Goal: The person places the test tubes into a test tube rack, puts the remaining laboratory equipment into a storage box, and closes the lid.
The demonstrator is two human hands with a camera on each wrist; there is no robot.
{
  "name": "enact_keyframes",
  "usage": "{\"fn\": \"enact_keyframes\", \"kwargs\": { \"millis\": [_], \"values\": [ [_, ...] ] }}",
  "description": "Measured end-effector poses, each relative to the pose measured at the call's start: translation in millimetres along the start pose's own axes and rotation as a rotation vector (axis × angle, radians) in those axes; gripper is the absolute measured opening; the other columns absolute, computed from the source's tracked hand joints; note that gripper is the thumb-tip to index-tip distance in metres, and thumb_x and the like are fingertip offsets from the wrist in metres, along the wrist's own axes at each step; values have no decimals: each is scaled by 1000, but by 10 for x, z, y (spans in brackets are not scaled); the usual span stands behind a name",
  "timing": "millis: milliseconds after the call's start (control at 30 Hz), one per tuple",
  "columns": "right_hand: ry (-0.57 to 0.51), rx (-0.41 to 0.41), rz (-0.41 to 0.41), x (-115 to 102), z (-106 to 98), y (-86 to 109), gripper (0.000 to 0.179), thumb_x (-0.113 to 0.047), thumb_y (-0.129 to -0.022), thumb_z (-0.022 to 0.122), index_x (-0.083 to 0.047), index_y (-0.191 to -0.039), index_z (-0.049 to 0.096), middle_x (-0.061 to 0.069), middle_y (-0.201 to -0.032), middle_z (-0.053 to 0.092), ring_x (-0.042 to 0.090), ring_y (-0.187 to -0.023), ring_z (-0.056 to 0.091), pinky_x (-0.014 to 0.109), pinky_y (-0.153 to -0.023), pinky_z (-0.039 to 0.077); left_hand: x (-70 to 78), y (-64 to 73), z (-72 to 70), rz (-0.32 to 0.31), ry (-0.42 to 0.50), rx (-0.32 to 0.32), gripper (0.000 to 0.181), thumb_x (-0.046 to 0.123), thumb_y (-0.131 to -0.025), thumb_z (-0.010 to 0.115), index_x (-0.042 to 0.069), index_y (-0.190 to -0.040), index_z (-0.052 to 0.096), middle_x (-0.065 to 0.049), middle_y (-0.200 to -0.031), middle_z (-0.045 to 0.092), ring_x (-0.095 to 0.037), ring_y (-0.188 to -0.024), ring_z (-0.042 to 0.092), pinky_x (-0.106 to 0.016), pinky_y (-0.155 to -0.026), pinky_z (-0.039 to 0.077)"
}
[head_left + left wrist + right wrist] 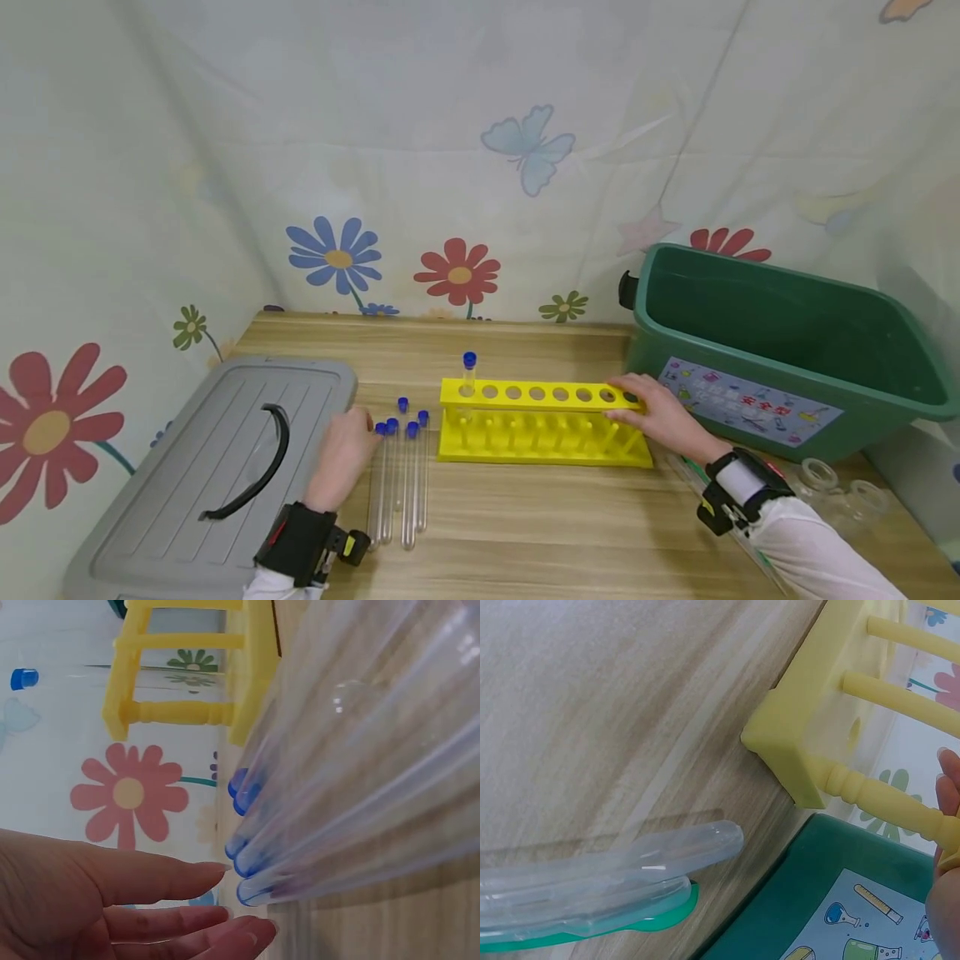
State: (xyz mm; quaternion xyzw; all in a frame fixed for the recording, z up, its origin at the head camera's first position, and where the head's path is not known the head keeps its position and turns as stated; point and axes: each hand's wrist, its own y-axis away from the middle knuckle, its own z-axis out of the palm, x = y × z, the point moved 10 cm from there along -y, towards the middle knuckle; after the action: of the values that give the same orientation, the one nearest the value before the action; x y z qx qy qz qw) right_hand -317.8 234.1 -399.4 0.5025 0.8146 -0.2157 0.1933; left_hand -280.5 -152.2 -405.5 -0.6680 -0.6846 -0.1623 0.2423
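Observation:
Several clear test tubes (408, 492) with blue caps lie side by side on the table. My left hand (347, 454) is at the leftmost blue cap (251, 892); in the left wrist view a gap separates its thumb from its fingers, beside that cap. A yellow test tube rack (543, 458) stands upright right of the tubes, and one capped test tube (469, 375) is in its leftmost hole. At the rack's right end, my right hand (663, 417) grips the top bar, thumb in front and fingers over it.
A grey lid (172, 475) with a black handle lies at left. A green bin (787, 333) stands at back right. Clear glass vessels (840, 492) are right of my right wrist. Clear rods and a green one (630, 900) lie near the rack's right end.

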Motion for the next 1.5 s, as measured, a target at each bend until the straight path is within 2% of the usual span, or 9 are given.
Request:
{"fn": "enact_keyframes", "kwargs": {
  "millis": [100, 300, 500, 733, 900, 1133, 1200, 1400, 1500],
  "values": [
    [6, -3, 0, 9, 4, 0, 54, -35, -85, 61, 0, -125, 50, 17, -120, 49, 31, -105, 43, 53, -87, 35, -58, 6, 65, -24, 7, -26, 27, -4, -73, 60, 6, -58, 41, -1, -52, 36, -13, -44, 35, -24, -39, 27],
    [6, 3, -11, 3, -8, 1, 55, -35, -85, 61, 1, -124, 50, 17, -119, 49, 31, -104, 43, 52, -86, 36, -148, -5, 146, -60, 18, -43, 24, 1, -74, 66, 4, -62, 45, -4, -56, 42, -15, -48, 41, -25, -40, 33],
    [14, 2, -4, 9, -7, 3, 57, -37, -84, 61, 1, -125, 50, 17, -120, 49, 31, -104, 43, 52, -86, 36, -221, -23, 185, -115, 28, -62, 30, -1, -73, 64, 6, -57, 41, -2, -54, 36, -14, -46, 37, -23, -40, 29],
    [16, 7, 1, 7, -12, -14, 57, -37, -84, 62, 1, -124, 51, 18, -120, 49, 32, -104, 43, 53, -87, 35, -227, -22, 160, -137, 13, -69, 36, -1, -73, 63, 10, -52, 35, 1, -51, 32, -12, -44, 34, -22, -39, 26],
    [16, 5, 5, 22, -3, -8, 57, -38, -84, 61, 0, -125, 50, 18, -122, 48, 32, -106, 43, 53, -88, 34, -226, -19, 151, -144, 8, -64, 33, -1, -72, 61, 9, -54, 35, 0, -52, 31, -12, -44, 33, -21, -39, 26],
    [17, 7, 10, 36, 2, 0, 57, -39, -85, 60, 0, -125, 50, 17, -122, 48, 33, -107, 42, 55, -89, 33, -274, -4, 128, -200, 16, -81, 23, -1, -74, 58, 5, -58, 43, -3, -52, 39, -13, -43, 39, -20, -36, 30],
    [16, 8, 11, 34, -1, 0, 57, -39, -84, 60, 0, -125, 50, 17, -121, 48, 33, -107, 42, 55, -89, 33, -253, -10, 94, -178, 22, -60, 25, -1, -75, 56, 6, -56, 41, -1, -50, 37, -12, -41, 38, -20, -35, 29],
    [10, 4, 19, 40, 13, 1, 57, -40, -84, 60, -1, -125, 50, 16, -122, 49, 33, -108, 42, 55, -89, 33, -139, -21, -43, -56, 22, 27, 35, -3, -73, 54, 11, -50, 31, 3, -47, 27, -10, -39, 29, -20, -34, 23],
    [12, 5, 23, 40, 13, 5, 57, -40, -84, 60, -2, -125, 51, 16, -122, 49, 34, -109, 41, 55, -89, 33, -118, -26, -84, -49, 25, 40, 35, -3, -72, 53, 12, -50, 30, 4, -48, 24, -9, -40, 25, -20, -35, 21]
  ]
}}
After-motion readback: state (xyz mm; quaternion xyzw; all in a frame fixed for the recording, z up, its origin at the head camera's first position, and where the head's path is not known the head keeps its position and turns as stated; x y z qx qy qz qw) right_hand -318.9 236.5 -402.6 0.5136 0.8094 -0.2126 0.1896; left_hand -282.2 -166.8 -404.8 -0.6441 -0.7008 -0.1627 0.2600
